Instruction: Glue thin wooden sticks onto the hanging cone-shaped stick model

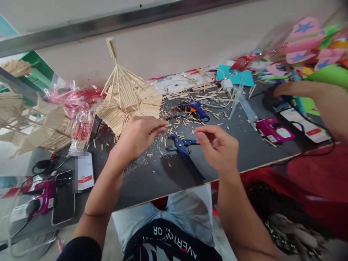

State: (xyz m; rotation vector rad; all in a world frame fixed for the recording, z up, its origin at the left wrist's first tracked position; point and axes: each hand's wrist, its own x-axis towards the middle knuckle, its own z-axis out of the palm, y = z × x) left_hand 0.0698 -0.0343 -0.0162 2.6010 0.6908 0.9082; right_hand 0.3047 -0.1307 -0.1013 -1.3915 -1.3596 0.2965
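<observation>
My left hand [137,136] hovers over the dark table with thumb and fingers pinched. A short pale piece of wooden stick [169,125] shows at its fingertips. Opposite it, my right hand [219,146] is curled, with thumb and forefinger close together; whatever they hold is too small to make out. Blue-handled cutters [185,152] lie below and between the hands, one end partly behind my right fingers. Behind my left hand stands a wooden-stick model [127,92] with a pointed top and fan-like panels. A blue glue gun [197,110] rests beyond the cutters.
Cut stick bits [187,125] litter the table [160,181]. At left are phones [63,195], a magenta box [45,197], plastic wrap [78,132] and another stick model [35,121]. Another person's arm [312,92] reaches in at right, near a second magenta box [274,130] and coloured paper shapes [304,45].
</observation>
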